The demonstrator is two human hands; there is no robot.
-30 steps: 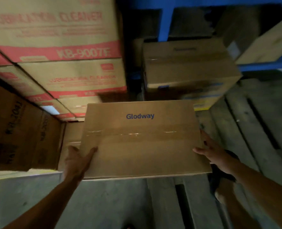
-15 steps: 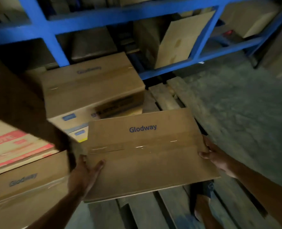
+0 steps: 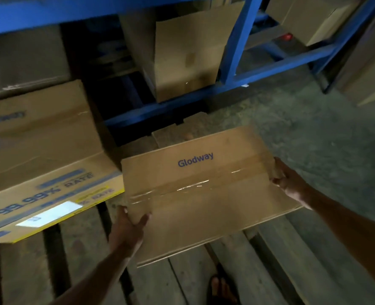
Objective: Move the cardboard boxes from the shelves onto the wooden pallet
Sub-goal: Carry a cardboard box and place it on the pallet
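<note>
I carry a taped cardboard box marked "Glodway" [image 3: 204,190] above the wooden pallet [image 3: 89,260]. My left hand [image 3: 130,225] holds its near left corner, thumb on top. My right hand [image 3: 288,180] grips its right edge, fingers curled over the side. The box tilts, its right end higher. A larger Glodway box [image 3: 41,146] with blue print sits on the pallet to the left, close to the carried box's left edge.
Blue shelf rack [image 3: 237,62] stands behind, holding cardboard boxes [image 3: 186,56] and more boxes at upper right [image 3: 309,16]. Concrete floor [image 3: 314,128] lies to the right. My sandalled foot [image 3: 222,287] is on the pallet planks below the box.
The view swung right and down, away from the stacked red-print boxes. The carried box moved right over the pallet, past the big Glodway box. Both hands kept their hold.
</note>
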